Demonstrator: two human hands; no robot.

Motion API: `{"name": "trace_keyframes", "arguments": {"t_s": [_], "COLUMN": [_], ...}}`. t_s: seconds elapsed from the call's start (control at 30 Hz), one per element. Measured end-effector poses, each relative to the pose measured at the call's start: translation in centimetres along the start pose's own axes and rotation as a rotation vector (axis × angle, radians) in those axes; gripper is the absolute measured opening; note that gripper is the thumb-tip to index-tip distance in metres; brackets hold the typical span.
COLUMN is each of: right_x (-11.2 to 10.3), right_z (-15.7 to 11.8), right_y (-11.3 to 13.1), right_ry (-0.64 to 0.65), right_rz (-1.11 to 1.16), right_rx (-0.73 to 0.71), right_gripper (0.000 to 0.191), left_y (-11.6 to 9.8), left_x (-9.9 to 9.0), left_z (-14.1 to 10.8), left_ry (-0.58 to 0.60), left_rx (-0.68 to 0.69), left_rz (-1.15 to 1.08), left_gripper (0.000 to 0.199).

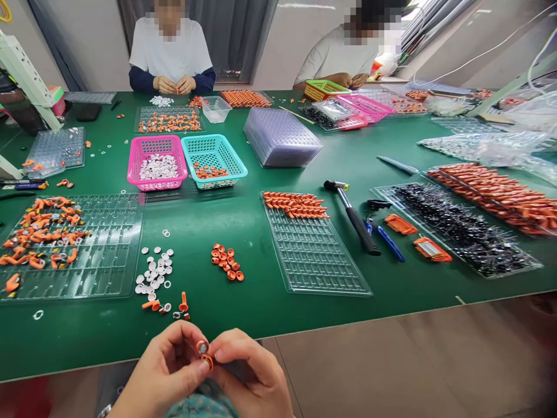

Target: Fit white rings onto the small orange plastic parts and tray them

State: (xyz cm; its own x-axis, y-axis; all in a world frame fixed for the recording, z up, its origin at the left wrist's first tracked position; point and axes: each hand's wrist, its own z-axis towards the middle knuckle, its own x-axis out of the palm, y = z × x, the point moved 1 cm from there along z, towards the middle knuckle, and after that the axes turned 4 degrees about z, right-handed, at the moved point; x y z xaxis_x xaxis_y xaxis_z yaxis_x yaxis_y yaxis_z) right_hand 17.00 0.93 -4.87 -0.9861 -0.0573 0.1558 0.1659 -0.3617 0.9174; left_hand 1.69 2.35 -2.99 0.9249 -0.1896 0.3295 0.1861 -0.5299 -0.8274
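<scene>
Just in front of the table's near edge, my left hand [167, 368] pinches a small orange part [202, 347] with a round silvery face. My right hand [250, 366] has its thumb and forefinger closed at the right side of the same part, touching it. A second orange ring-like piece [209, 363] shows just below, between the fingertips. On the green table beyond the hands lie a few orange pieces with stems [183, 302], a cluster of white discs [154, 273] and a group of small orange caps [227, 261].
Clear trays hold orange parts at left [108, 244] and centre [322, 255]. Pink [156, 142] and turquoise [235, 165] baskets stand behind. A hammer [354, 217], blue-handled pliers [389, 241] and a tray of dark parts [470, 232] lie right. Two people sit across.
</scene>
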Motion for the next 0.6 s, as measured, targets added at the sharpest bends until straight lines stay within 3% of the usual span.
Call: {"name": "trace_keyframes", "arguments": {"t_s": [0.1,0.23,0.4,0.6], "right_x": [-0.1,-0.3,-1.0,-1.6], "right_z": [0.3,0.6,0.9,1.7], "right_y": [0.3,0.6,1.3,2.5], "right_ry": [0.009,0.087,0.13,0.28], "right_rz": [-0.09,-0.225,-0.198,-0.304], "right_rx": [-0.086,-0.18,-0.104,-0.088], "right_gripper": [0.016,0.028,0.038,0.027], "left_y": [0.1,-0.5,-1.2,-1.0], "left_x": [-0.1,0.4,0.4,-0.2], "left_z": [-0.1,-0.7,-1.0,-1.1], "left_ry": [0.015,-0.108,-0.172,-0.184], "left_rx": [0.051,0.206,0.492,0.774], "left_rz": [0.158,0.441,0.759,1.006], "left_gripper": [0.027,0.009,0.015,0.023]}}
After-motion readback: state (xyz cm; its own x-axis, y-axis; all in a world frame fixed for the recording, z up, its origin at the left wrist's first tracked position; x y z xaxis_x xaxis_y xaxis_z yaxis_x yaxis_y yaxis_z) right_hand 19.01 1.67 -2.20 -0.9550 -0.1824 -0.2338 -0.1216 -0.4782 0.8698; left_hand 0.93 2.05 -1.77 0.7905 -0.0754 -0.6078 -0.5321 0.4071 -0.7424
